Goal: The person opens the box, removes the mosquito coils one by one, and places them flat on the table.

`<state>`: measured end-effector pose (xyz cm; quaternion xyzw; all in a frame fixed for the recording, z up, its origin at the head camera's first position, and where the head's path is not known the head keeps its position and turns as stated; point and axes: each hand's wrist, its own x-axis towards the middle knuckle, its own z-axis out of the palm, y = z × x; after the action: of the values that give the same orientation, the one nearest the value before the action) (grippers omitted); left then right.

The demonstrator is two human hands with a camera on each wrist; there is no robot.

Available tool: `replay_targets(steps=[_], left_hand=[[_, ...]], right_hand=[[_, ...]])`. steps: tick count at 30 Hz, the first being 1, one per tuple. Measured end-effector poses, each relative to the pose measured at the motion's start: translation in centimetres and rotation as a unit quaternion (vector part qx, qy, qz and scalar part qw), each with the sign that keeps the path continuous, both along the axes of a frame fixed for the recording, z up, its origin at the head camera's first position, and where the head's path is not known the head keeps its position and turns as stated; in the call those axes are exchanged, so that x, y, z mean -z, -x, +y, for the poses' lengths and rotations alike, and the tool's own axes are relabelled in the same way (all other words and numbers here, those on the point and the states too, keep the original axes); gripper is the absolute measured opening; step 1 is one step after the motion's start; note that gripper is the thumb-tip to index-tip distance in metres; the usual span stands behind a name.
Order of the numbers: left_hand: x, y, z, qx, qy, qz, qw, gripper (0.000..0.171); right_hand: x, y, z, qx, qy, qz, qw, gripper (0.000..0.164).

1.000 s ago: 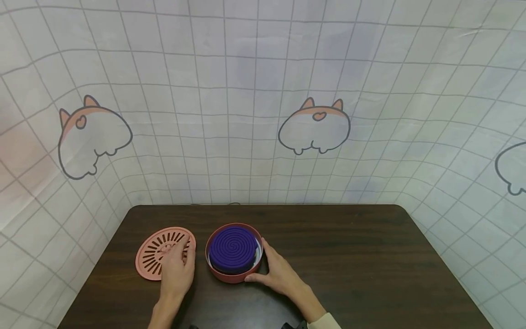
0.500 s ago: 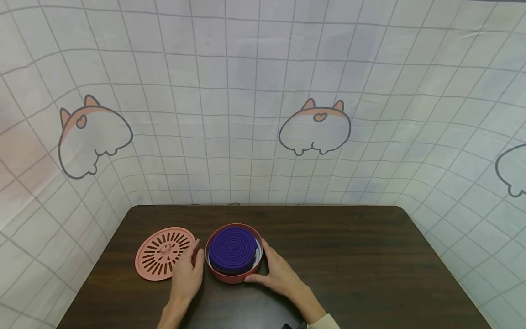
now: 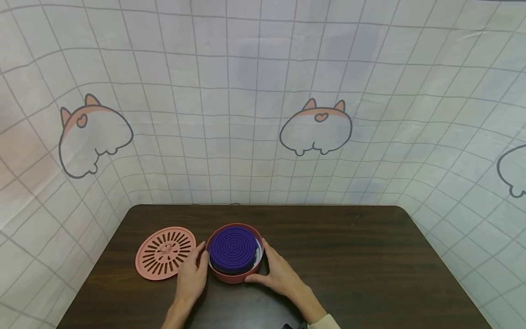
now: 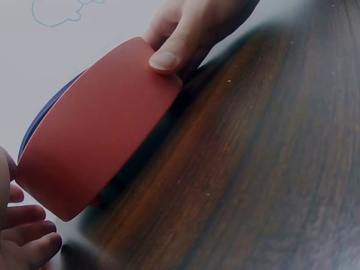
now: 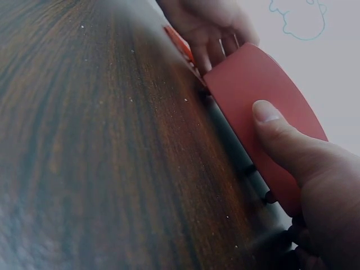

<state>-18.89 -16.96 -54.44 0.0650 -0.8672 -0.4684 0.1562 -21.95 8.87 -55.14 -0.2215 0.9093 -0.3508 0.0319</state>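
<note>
Nearest, a pale sleeve [image 3: 323, 322] leads to the right hand [image 3: 283, 273], whose grip is clamped on the red container [image 3: 230, 278]: thumb pressed to the near wall, fingers round the right side, probably to keep it from sliding. The left hand [image 3: 191, 278] is at the container's left side, grip loose and fingers apart; whether it presses the wall or barely touches it, I cannot tell. A hand on each side likely steadies the container evenly

The container stands left of centre on the tabletop [image 3: 349, 265], raised on what look like small feet [image 5: 270, 197]. A purple spiral-topped disc [image 3: 233, 249] sits inside its rim, something pale showing at its right. Farther left, the pink slotted disc [image 3: 166, 249] lies flat, perhaps set aside to leave the container's top uncovered. Beyond hangs a gridded curtain [image 3: 246, 114]
</note>
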Motion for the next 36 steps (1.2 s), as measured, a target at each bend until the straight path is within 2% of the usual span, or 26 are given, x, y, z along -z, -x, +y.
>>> replay_targets(steps=[10, 20, 36], left_hand=[[0.5, 0.0, 0.2, 0.008, -0.016, 0.02, 0.9996, 0.04], [0.7, -0.1, 0.5, 0.002, -0.004, 0.033, 0.9994, 0.04], [1.1, -0.1, 0.4, 0.002, -0.007, 0.014, 0.9999, 0.041]], right_hand=[[0.3, 0.0, 0.0, 0.0, 0.002, 0.001, 1.0, 0.119], [0.2, 0.0, 0.1, 0.001, 0.0, 0.0, 1.0, 0.12], [-0.4, 0.0, 0.3, 0.004, 0.004, -0.018, 1.0, 0.124]])
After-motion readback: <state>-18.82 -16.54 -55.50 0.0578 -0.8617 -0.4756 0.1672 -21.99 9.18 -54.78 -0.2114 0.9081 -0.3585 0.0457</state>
